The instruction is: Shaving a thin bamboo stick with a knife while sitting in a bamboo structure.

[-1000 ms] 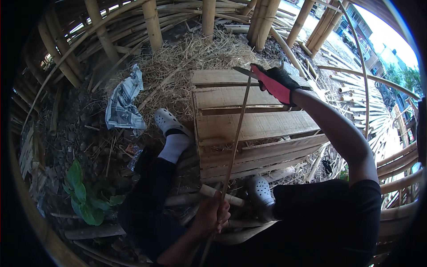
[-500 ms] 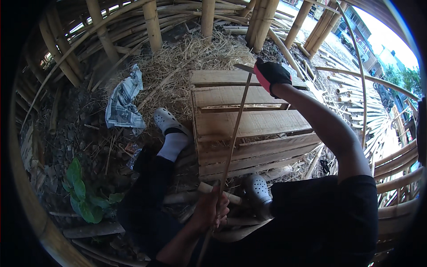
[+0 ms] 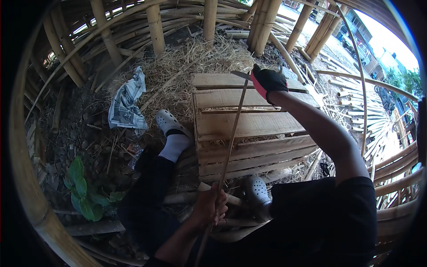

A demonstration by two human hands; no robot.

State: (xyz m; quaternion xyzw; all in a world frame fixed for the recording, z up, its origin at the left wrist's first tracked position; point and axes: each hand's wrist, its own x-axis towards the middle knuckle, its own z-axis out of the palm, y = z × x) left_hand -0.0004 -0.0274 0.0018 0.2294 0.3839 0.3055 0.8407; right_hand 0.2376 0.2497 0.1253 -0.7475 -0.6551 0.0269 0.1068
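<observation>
My left hand (image 3: 209,205), bare, is closed round the lower part of a long, thin bamboo strip (image 3: 234,135). The strip slants up and away from my lap, across the left part of a slatted wooden crate (image 3: 253,123). In a black and pink glove, my right hand (image 3: 270,83) grips a knife, whose handle is hidden in the fist. Its flat blade (image 3: 240,74) points left and meets the strip near the upper end, above the crate's far slats. Whether the blade cuts into the strip cannot be made out.
My light clogs stand beside the crate, the left (image 3: 167,122) and the right (image 3: 257,190). Crumpled newspaper (image 3: 128,104) and straw (image 3: 187,62) lie on the ground. A leafy plant (image 3: 79,187) grows at left. Bamboo posts (image 3: 209,22) rise behind; cut bamboo poles (image 3: 351,104) lie at right.
My right hand and the knife have shifted slightly left and nearer along the strip. My left hand keeps its hold in nearly the same place. The view has shifted a little.
</observation>
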